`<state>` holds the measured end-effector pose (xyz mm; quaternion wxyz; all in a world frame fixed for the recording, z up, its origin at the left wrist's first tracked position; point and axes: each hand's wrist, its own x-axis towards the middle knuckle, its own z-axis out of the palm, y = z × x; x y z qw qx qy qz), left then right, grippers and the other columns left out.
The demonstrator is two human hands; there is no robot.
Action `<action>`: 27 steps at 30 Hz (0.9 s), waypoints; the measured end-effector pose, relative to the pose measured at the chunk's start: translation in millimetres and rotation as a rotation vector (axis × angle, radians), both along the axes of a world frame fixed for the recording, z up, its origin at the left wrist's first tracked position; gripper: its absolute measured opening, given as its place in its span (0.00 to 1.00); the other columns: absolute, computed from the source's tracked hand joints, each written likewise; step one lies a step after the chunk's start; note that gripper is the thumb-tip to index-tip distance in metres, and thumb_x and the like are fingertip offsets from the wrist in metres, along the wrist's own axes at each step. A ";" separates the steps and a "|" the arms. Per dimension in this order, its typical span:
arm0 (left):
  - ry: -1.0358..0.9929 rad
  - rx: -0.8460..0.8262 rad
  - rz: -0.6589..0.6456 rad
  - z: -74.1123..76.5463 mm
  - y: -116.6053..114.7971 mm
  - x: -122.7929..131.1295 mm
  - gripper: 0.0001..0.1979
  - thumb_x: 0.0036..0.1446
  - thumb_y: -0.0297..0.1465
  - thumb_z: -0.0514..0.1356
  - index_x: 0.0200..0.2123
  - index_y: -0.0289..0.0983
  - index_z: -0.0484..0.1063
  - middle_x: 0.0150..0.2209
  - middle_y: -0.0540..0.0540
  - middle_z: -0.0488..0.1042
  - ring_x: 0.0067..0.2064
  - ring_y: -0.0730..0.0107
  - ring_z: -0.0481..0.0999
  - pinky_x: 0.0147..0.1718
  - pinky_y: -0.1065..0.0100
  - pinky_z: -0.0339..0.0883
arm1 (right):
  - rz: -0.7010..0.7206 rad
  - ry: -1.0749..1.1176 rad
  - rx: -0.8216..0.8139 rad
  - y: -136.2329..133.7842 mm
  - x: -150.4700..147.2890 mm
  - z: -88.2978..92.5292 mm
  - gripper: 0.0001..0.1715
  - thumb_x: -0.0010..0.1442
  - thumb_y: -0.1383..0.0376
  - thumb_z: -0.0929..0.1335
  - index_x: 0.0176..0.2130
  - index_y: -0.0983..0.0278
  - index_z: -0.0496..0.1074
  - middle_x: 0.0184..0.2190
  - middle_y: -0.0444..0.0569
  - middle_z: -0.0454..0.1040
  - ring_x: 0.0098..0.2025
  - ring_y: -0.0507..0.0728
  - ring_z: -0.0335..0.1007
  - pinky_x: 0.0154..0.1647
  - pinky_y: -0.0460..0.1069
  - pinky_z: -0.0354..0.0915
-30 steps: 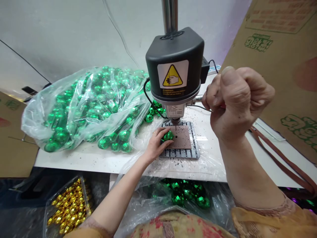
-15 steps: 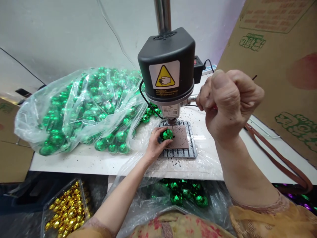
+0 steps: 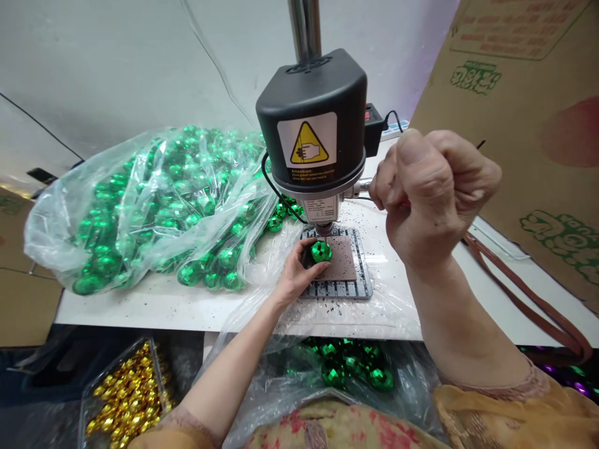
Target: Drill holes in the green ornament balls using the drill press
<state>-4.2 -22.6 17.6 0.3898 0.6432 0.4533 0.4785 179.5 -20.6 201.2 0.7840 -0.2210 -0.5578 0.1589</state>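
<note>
A shiny green faceted ball (image 3: 321,251) is between the thumb and fingers of my left hand (image 3: 299,271). It sits over the brown pad (image 3: 344,265) on the slotted metal base (image 3: 365,284), right below the chuck of a black bench drill press (image 3: 311,118). A thin bit comes down close to the ball's top; whether it touches I cannot tell. My right hand (image 3: 433,187) is a closed fist at the drill's right side, wrapped round the feed handle (image 3: 364,187), most of which is hidden in the fingers.
A clear plastic bag (image 3: 154,212) full of green balls lies on the white table (image 3: 140,315) at left. More green balls (image 3: 350,362) are in plastic near my lap. A box of gold balls (image 3: 128,399) stands lower left. Cardboard (image 3: 515,174) and a brown strap (image 3: 519,293) are at right.
The green ball has shifted slightly right on the pad and turned, so a dark spot shows on its upper side. My right hand stays on the handle.
</note>
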 end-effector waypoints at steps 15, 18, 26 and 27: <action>0.165 0.164 0.092 2.6 -2.7 28.8 0.23 0.53 0.29 0.70 0.52 0.40 0.70 0.50 0.43 0.75 0.52 0.56 0.77 0.53 0.53 0.73 | 0.227 0.048 -0.119 27.0 6.3 30.1 0.31 0.58 0.52 0.75 0.18 0.59 0.58 0.11 0.37 0.52 0.12 0.47 0.46 0.12 0.51 0.44; 0.195 0.132 0.094 0.5 -3.5 27.2 0.24 0.54 0.30 0.71 0.54 0.40 0.70 0.52 0.41 0.76 0.54 0.52 0.77 0.54 0.50 0.72 | 0.263 0.052 -0.105 28.0 6.5 30.2 0.32 0.53 0.47 0.77 0.17 0.59 0.59 0.11 0.37 0.52 0.12 0.48 0.46 0.11 0.52 0.43; 0.224 0.146 0.041 -4.5 -8.1 20.4 0.25 0.62 0.36 0.67 0.60 0.42 0.68 0.58 0.39 0.75 0.61 0.49 0.73 0.61 0.46 0.66 | 0.272 0.121 -0.140 19.2 3.5 31.7 0.29 0.54 0.55 0.77 0.16 0.59 0.60 0.13 0.38 0.55 0.13 0.47 0.46 0.12 0.53 0.42; 0.209 0.129 0.051 -4.5 -8.6 20.9 0.25 0.62 0.36 0.68 0.60 0.42 0.67 0.57 0.39 0.75 0.60 0.49 0.73 0.60 0.47 0.66 | 0.266 0.114 -0.128 17.9 3.1 30.5 0.29 0.55 0.56 0.77 0.17 0.59 0.60 0.13 0.38 0.55 0.13 0.48 0.46 0.13 0.53 0.42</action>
